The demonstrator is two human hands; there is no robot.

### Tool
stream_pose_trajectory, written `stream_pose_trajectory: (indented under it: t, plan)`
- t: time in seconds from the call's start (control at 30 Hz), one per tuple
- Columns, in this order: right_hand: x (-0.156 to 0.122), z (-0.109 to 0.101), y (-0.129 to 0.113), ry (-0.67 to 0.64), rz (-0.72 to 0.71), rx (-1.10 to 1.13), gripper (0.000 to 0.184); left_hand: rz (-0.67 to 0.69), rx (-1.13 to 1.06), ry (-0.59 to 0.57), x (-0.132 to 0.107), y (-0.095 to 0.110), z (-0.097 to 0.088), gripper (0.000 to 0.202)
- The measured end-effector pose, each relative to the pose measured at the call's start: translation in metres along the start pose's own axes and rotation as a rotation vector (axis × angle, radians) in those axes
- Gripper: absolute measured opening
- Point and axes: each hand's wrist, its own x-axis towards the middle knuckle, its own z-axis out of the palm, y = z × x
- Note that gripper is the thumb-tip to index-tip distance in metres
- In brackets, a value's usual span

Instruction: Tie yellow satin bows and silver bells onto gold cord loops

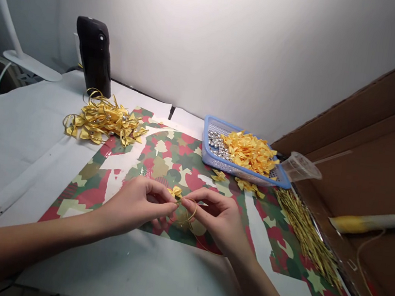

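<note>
Up close, left hand [141, 204] and right hand [220, 215] meet at a yellow bow [176, 192]

Both arms reach in, fingers curled, tips nearly touching. The left thumb and finger squeeze what looks like the bow, but part is hidden. The right ones pinch looped gold cord [195, 209]. The bow is above patterned paper [186, 149], nearer than the blue basket [204, 141].

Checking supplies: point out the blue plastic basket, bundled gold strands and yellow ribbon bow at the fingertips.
Blue plastic basket [266, 181]: head view, near rim.
Bundled gold strands [308, 237]: head view, about mid-length.
Yellow ribbon bow [176, 191]: head view, visible middle.
</note>
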Motion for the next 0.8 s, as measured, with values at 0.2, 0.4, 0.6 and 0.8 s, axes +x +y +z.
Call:
stream_pose_trajectory:
  t: [0.2,0.4,0.6,0.8]
  plan:
    - [0.0004,0.0004,0.0002,-0.017,0.025,-0.006,0.015,0.009,0.033,0.007,-0.0012,0.0018,0.0006,0.015]
    - [-0.0003,-0.0024,0.0043,-0.047,0.049,-0.049,0.021,0.03,0.106,0.041,-0.001,0.0004,0.0014,0.013]
    - [0.0004,-0.0035,0.004,-0.086,0.026,-0.066,0.019,0.071,0.231,0.06,-0.0016,-0.0013,0.0011,0.015]
    - [0.0,-0.0047,0.0034,-0.091,-0.002,-0.128,0.021,0.1,0.292,0.069,-0.0012,-0.0025,0.0008,0.016]
